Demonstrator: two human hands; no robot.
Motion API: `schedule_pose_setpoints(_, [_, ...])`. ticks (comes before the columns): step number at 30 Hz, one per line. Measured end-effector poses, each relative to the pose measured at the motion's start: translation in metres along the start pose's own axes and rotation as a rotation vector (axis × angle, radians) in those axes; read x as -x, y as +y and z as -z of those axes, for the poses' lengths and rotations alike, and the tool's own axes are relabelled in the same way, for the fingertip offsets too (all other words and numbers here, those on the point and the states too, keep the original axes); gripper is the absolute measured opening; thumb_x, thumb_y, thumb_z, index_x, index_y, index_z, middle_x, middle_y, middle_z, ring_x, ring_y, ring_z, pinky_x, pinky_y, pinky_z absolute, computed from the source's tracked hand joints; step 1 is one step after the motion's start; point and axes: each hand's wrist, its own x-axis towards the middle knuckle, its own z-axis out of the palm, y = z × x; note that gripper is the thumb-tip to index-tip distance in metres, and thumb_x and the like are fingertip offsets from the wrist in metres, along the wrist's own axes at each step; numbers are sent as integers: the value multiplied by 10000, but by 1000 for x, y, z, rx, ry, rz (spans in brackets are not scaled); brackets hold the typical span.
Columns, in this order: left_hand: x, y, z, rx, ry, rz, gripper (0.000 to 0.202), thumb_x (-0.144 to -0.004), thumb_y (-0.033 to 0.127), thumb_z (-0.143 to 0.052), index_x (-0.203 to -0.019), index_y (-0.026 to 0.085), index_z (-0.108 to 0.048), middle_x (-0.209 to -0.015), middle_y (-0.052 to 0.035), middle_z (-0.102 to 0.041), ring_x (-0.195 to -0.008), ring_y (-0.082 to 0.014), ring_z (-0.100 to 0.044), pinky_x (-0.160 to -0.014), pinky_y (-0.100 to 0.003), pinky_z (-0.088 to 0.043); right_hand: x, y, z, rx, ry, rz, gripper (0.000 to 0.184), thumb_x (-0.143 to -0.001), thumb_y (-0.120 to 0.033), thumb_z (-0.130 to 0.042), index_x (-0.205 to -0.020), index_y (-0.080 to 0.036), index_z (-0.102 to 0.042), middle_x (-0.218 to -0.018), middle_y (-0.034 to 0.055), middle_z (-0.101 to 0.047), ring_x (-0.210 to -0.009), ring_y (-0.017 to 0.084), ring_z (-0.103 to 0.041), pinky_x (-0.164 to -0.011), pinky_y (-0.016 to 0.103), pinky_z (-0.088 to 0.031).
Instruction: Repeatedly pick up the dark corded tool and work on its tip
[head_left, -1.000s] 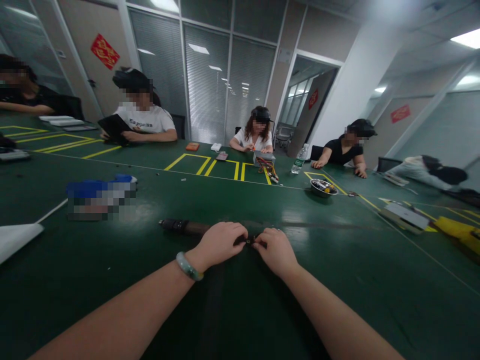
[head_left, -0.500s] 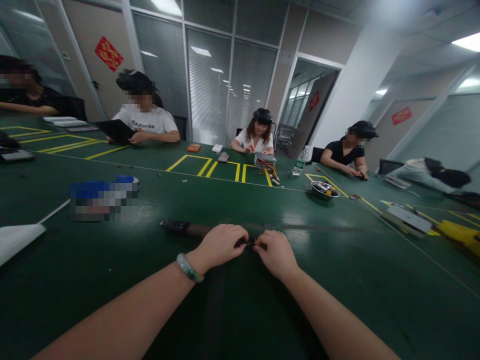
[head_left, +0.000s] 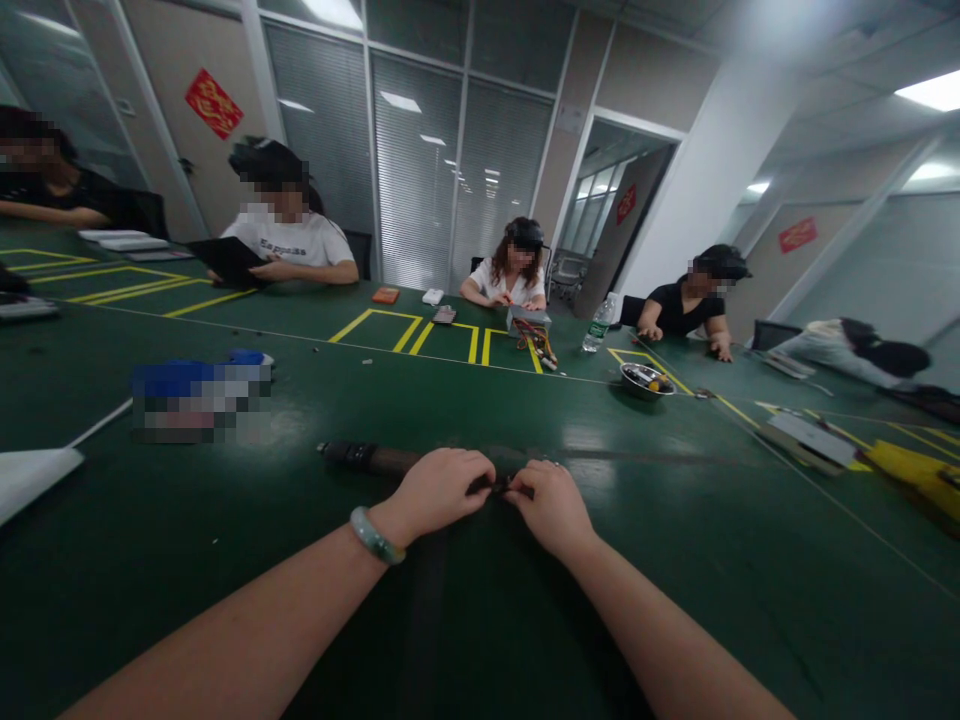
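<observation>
Both left hand and right hand pinch a dark piece by a rod

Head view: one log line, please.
left hand: pinching dark piece | right hand: same | dark rod: partly behind left hand

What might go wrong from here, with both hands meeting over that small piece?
The small dark part between the left hand and right hand could slip and be hard to spot on the dark green table. The dark cylindrical rod looks round, so a bump might roll it. The hands crowd the part, so misalignment could go unseen.
</observation>
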Motion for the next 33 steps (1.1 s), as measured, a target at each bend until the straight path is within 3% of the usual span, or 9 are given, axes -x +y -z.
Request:
schedule_pose_setpoints(24, [0,1,3,25,-11,-9,100,-845,264,-607,-942,245,-625,-923,23,-656,-856,-172,-606,-784,-309,-435,1,-7,1,-81,15,-26,85,-820,-210,-705,-748,-231,-666,-822,-23,-642,-837,163,-567,-787,303,-348])
schedule_pose_setpoints(33, [1,3,5,-13,-22,-20,98,-844,249,-608,-940,236,-611,-920,10,-649,-859,-178,-601,-765,-300,-422,3,-11,3,21,17,8,51,-829,-224,-695,-793,-222,-659,-825,-11,-635,-837,171,-561,-802,314,-343])
